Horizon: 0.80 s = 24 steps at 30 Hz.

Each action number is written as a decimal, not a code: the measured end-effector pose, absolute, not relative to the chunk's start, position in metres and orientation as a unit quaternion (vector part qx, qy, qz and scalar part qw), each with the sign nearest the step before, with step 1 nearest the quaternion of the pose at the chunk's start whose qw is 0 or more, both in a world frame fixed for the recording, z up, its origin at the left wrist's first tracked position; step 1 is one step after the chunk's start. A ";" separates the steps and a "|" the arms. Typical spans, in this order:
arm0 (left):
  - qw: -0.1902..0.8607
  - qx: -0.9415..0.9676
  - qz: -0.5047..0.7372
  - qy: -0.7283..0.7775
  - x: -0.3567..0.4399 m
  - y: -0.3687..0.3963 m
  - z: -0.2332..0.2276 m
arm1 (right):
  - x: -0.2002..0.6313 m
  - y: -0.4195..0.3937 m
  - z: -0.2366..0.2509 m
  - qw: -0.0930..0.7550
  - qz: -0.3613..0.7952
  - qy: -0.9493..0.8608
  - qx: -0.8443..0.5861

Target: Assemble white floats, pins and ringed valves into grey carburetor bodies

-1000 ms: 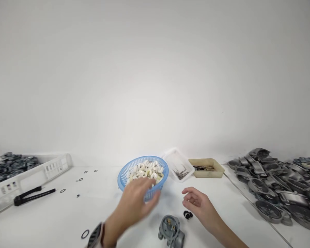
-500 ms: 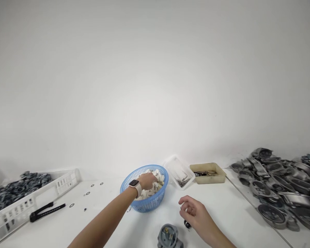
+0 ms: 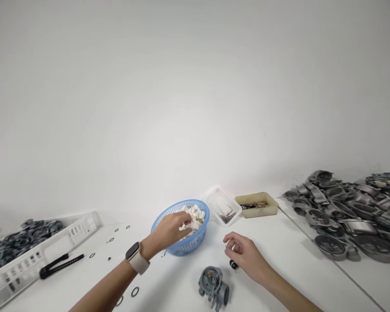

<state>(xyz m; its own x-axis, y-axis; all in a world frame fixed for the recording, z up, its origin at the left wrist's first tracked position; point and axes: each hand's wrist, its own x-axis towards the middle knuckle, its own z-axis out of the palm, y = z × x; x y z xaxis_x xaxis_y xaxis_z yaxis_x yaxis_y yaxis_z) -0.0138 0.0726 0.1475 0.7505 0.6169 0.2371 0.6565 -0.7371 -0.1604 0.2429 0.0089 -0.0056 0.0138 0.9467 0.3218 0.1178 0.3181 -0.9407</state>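
My left hand (image 3: 170,232), with a pale watch on its wrist, hovers over the near rim of a blue round basket (image 3: 199,239) and pinches a small white plastic part (image 3: 183,227) between its fingertips. The basket holds several more white parts (image 3: 195,216). My right hand (image 3: 243,255) rests on the white table (image 3: 279,260) to the right, fingers curled around something small; I cannot make out what. A small black part (image 3: 233,264) lies just under that hand. A grey metal carburettor body (image 3: 213,287) sits in front, between both hands.
A clear tray of thin pins (image 3: 222,206) and a beige tray (image 3: 256,204) stand behind the basket. A heap of grey metal castings (image 3: 347,216) fills the right side. At left, a white crate (image 3: 42,253) of dark parts, a black tool (image 3: 61,265) and several black O-rings (image 3: 134,291).
My left hand reached into the basket, then drew back to its near rim with a white part in its fingertips. My right hand stayed almost still.
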 end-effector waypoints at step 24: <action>-0.121 -0.948 -0.116 -0.270 -0.008 0.020 0.106 | 0.247 0.007 -0.003 0.534 0.372 -0.598 -0.467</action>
